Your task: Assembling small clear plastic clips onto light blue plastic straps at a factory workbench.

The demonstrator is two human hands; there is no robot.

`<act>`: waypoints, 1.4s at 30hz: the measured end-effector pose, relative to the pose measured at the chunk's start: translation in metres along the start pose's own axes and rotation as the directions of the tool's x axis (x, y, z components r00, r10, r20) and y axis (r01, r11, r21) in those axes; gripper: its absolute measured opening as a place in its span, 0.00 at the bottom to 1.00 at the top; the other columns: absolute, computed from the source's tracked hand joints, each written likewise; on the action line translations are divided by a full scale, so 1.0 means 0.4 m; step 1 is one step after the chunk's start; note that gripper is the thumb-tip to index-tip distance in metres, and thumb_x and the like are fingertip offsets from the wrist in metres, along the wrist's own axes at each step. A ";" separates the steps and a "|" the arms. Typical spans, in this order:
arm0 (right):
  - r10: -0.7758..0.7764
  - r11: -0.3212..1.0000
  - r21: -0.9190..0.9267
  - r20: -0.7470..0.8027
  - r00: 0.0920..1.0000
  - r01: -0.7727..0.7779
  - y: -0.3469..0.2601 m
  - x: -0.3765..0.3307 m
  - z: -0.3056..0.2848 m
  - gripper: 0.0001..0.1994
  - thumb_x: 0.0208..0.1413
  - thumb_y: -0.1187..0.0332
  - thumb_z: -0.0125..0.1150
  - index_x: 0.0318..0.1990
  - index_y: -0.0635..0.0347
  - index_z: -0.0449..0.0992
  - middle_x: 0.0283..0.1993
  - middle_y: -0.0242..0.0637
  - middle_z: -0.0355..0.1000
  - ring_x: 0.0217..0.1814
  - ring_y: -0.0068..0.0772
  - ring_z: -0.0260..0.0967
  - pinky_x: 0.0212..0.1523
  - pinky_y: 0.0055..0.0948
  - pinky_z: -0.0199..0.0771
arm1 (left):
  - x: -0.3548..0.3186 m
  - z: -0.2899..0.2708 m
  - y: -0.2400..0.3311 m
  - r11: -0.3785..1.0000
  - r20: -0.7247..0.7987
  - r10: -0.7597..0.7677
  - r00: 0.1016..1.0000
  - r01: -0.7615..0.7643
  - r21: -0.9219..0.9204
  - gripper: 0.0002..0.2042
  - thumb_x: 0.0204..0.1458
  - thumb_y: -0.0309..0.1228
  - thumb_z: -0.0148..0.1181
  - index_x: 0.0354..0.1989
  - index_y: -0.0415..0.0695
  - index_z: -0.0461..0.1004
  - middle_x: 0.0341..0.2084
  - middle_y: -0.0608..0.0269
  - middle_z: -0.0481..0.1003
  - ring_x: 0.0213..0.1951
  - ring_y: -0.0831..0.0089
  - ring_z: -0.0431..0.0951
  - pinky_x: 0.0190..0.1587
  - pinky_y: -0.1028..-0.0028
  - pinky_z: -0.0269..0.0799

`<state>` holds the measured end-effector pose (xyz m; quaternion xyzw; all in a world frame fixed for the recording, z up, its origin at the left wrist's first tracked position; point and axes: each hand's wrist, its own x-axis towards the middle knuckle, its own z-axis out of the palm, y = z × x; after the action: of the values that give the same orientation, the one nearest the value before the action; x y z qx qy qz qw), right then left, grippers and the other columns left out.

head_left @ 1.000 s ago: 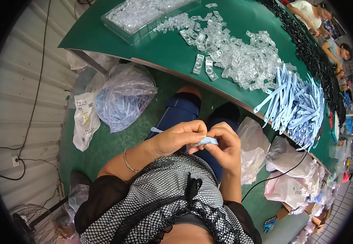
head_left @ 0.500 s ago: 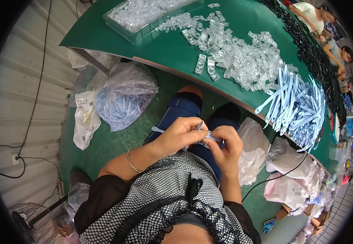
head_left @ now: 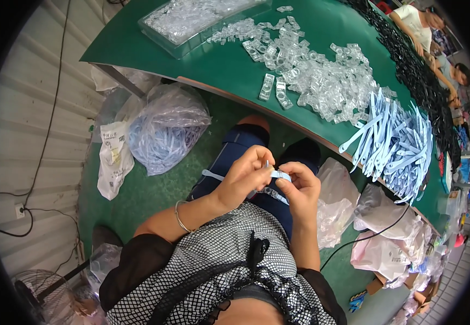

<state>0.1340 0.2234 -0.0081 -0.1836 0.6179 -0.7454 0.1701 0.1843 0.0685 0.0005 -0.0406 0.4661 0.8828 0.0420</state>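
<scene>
Over her lap, below the table, left hand and right hand pinch a blue strap shut-fingered; a slack grip could drop it.

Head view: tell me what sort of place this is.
Most likely a small assembly workshop doing piecework by hand. A green worktable carries a heap of clear plastic clips and a pile of light blue straps, and other people sit at the table's far end. Both hands work a blue strap over the lap.

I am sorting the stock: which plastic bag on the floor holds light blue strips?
The large clear bag under the table's left end; blue strips show through it. The bags right of the knees look white and pink.
</scene>
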 end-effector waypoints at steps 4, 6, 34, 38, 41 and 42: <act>0.120 0.940 0.318 0.043 0.992 -0.127 -0.001 0.002 -0.001 0.14 0.47 0.82 0.57 0.43 0.70 0.67 0.36 0.36 0.69 0.36 0.23 0.69 0.37 0.18 0.69 | -0.001 -0.003 -0.004 0.998 0.007 -0.024 1.000 0.024 -0.054 0.06 0.54 0.30 0.45 0.35 0.41 0.62 0.27 0.63 0.68 0.26 0.82 0.64 0.29 0.82 0.61; 0.190 0.934 0.297 0.049 0.980 -0.196 -0.005 0.001 0.010 0.15 0.45 0.73 0.63 0.40 0.68 0.68 0.34 0.35 0.69 0.35 0.22 0.67 0.37 0.18 0.67 | -0.004 -0.006 -0.004 0.995 0.018 -0.062 0.998 0.064 -0.077 0.06 0.54 0.30 0.45 0.33 0.40 0.62 0.26 0.63 0.68 0.26 0.82 0.64 0.28 0.82 0.61; 0.039 0.892 -0.450 0.163 0.986 0.039 -0.083 -0.009 0.004 0.06 0.48 0.74 0.55 0.24 0.67 0.70 0.19 0.36 0.63 0.21 0.24 0.59 0.22 0.23 0.57 | -0.013 -0.006 0.033 0.854 0.141 0.103 0.985 -0.160 0.496 0.10 0.43 0.21 0.63 0.32 0.39 0.68 0.29 0.68 0.70 0.30 0.83 0.70 0.33 0.83 0.66; 0.032 0.920 -0.389 0.173 0.984 0.038 -0.083 -0.016 0.006 0.08 0.50 0.75 0.53 0.21 0.68 0.70 0.18 0.35 0.64 0.19 0.24 0.59 0.20 0.23 0.56 | -0.005 -0.005 0.056 0.648 0.323 0.001 0.946 -0.247 0.721 0.07 0.44 0.28 0.63 0.27 0.39 0.72 0.22 0.69 0.72 0.26 0.84 0.70 0.28 0.82 0.65; 0.095 0.989 -0.132 0.223 0.970 -0.067 -0.077 -0.019 0.003 0.10 0.50 0.72 0.52 0.19 0.67 0.69 0.18 0.34 0.65 0.18 0.23 0.58 0.19 0.22 0.54 | -0.009 -0.007 0.047 0.838 0.333 -0.045 0.942 -0.146 0.526 0.06 0.47 0.27 0.59 0.26 0.37 0.72 0.21 0.65 0.74 0.22 0.82 0.70 0.25 0.83 0.64; 0.094 0.989 -0.132 0.223 0.970 -0.065 -0.069 -0.022 0.004 0.10 0.50 0.72 0.52 0.19 0.67 0.69 0.18 0.34 0.65 0.18 0.23 0.58 0.19 0.22 0.54 | -0.010 -0.005 0.046 0.934 0.357 -0.089 0.930 -0.047 0.354 0.06 0.47 0.26 0.57 0.25 0.36 0.72 0.21 0.64 0.74 0.20 0.82 0.69 0.23 0.84 0.62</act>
<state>0.1418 0.2314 0.0189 -0.2533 0.6462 -0.6721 0.2581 0.1865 0.0563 0.0149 0.1286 0.6015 0.7751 0.1446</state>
